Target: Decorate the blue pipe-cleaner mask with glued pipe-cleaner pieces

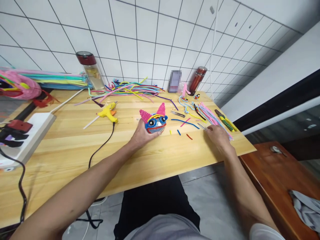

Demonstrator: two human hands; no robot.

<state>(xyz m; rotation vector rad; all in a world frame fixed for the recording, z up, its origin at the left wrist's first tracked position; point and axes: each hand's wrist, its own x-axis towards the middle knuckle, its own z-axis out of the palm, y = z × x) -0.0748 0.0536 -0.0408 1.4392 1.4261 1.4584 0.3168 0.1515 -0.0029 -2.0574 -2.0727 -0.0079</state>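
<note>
My left hand [143, 134] is closed around the side of a pipe-cleaner animal head [155, 124]. It has pink pointed ears, blue-ringed dark eyes, a yellow band and a red mouth line. Farther right, my right hand [218, 136] is closed low over the table, and a slim metal-tipped tool [201, 126] sticks out from its fingers; the rest of that tool is hidden. Between the hands lie a blue pipe cleaner [185, 123], a pink crossed piece [185, 122] and short cut bits such as a red one [189, 136]. Small thread snips [177, 114] rest behind them.
A yellow glue gun [108, 113] with a black cord lies on the left, near a white power strip [37, 133]. Pipe cleaners [132, 89] are heaped along the wall between a glass bottle [92, 71] and a phone [174, 81]. A yellow-green cutter [225, 120] lies right.
</note>
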